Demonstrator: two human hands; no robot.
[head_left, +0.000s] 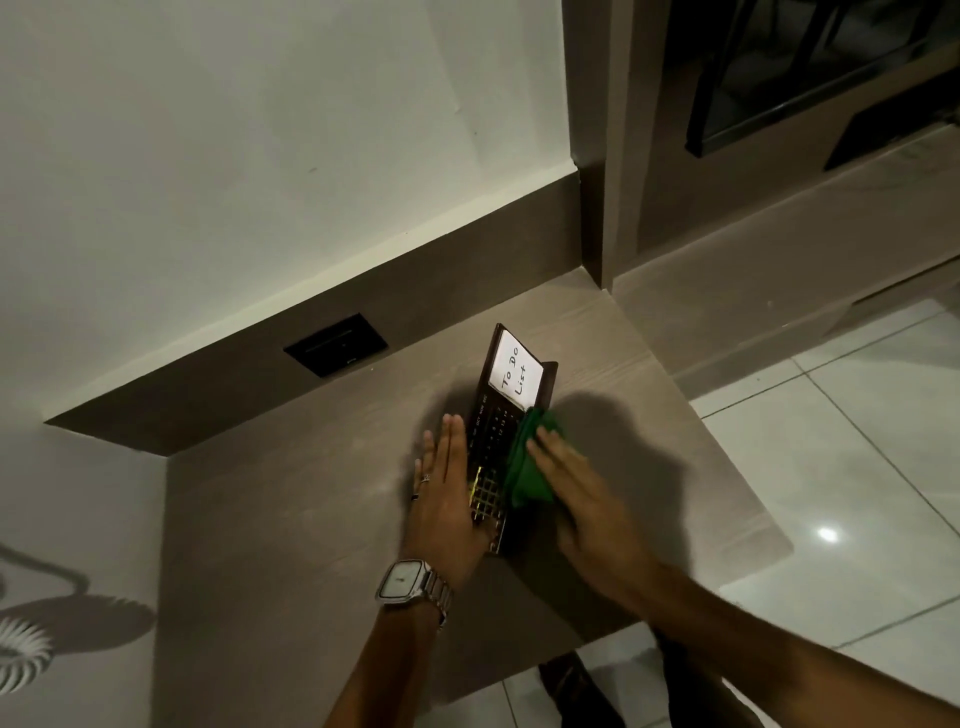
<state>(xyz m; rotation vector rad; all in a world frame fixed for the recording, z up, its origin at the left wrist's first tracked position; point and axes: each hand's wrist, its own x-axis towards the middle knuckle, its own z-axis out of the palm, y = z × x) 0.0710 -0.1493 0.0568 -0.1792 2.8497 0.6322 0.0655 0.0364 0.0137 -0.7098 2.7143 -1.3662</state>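
Green cloth (527, 460) under flat right hand (587, 499), left hand (449, 499) flat

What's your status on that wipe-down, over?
Left hand flat, steadying the desk calendar at its left side. Right hand flat, pressing the green cloth on its right side. No obstruction seen near it.

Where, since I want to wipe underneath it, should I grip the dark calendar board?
Probably by its long edges mid-length, from above: the board lies long and narrow on the desk, so fingers can span it. The left hand lies along one edge; the green cloth covers the other.
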